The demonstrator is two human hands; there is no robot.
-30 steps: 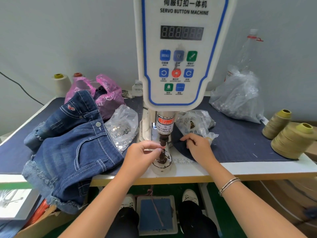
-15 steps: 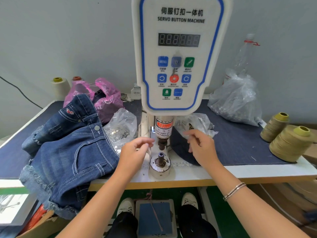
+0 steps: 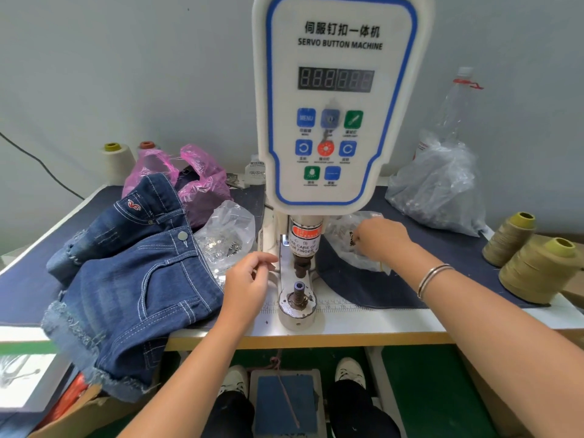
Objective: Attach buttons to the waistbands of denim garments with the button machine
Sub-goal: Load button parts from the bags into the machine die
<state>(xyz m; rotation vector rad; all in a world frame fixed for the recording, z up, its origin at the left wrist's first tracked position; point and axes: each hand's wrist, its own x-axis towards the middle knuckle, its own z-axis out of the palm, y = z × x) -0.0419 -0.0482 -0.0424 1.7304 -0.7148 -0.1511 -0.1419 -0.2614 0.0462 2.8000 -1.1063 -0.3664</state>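
The counter (image 3: 379, 320) is spread with dark cloth. The button machine (image 3: 335, 102) is mounted at its centre, lower die post (image 3: 298, 292) bare. Denim shorts (image 3: 132, 286) are heaped left, one button (image 3: 182, 236) already fixed. The left hand (image 3: 248, 284) is held loosely curled beside the die, holding nothing visible. The right hand (image 3: 379, 240) is sunk into a clear bag (image 3: 350, 238); its fingers are hidden, so its grip cannot be told.

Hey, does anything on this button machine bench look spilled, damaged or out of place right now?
Nothing looks spilled or broken. The denim shorts hang over the table's front edge, likely just stacked work. The frayed hems look like styling. The machine's display reads only blank eights.
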